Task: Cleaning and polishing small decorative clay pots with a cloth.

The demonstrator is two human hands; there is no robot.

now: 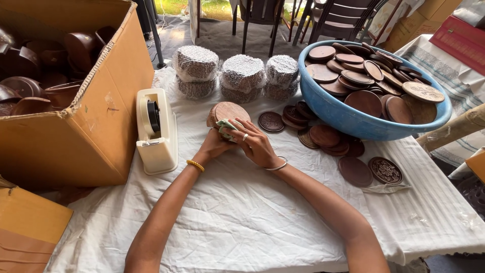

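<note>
**Both hands close on a wooden disc at the middle of a cloth-covered table**

White cloth (242, 217) covers the table, with chair legs and sunlit ground showing beyond its far edge. Both hands meet near the centre of the cloth. The left hand (214, 145) curls around the near lower edge of a round wooden disc (228, 111), which stands tilted on its rim. The right hand (255, 144) lies over a pale green cloth (226, 127) and presses it against the disc's near face, fingers bent and closed on the fabric; a ring shows on one finger and a bangle on the wrist.

Just left of the grip stands a cream tape dispenser (157, 132), and further left an open cardboard box (76, 101) filled with dark wooden bowls. Beyond the grip, three stacks wrapped in foam netting (242, 76) sit in a row. Right of the grip, loose dark wooden discs (323, 135) lie scattered and overlapping on the cloth, some carved with patterns. Behind them, to the far right, a blue plastic basin (348, 119) holds many more discs piled together.
</note>
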